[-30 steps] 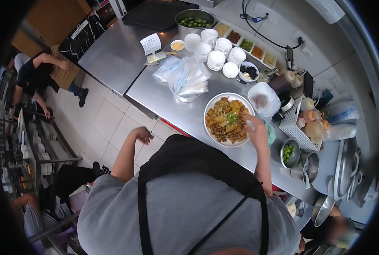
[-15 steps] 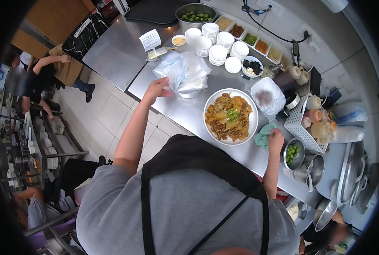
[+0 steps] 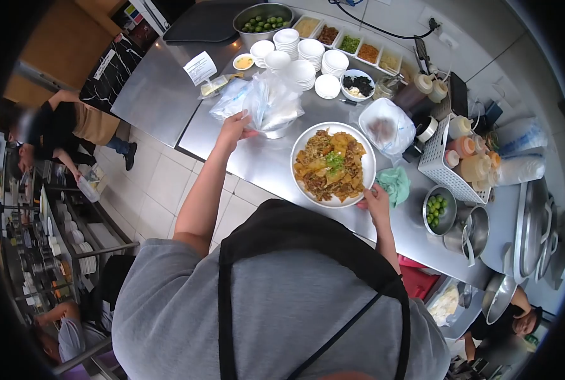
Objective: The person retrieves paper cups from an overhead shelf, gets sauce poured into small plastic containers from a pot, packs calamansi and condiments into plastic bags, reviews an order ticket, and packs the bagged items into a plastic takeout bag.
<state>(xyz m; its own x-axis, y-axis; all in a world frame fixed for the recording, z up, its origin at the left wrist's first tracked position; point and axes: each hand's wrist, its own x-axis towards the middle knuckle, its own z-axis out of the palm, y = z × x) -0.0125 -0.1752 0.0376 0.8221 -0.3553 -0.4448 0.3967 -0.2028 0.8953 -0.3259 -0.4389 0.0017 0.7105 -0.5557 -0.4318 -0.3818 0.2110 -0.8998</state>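
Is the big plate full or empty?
Full: brown and yellow food with green bits on top covers most of the plate, and only its white rim shows bare.

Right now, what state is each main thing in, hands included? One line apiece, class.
Plate: filled with food
Plastic bags: bunched up
Left hand: at the bags, grip unclear
Right hand: holding the plate's rim
Green cloth: crumpled
White dishes: mostly stacked
Metal pot: holding green fruit
Basket: holding bottles

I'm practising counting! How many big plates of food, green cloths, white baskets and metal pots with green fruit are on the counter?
Big plate of food: 1
Green cloth: 1
White basket: 1
Metal pots with green fruit: 2
Total: 5
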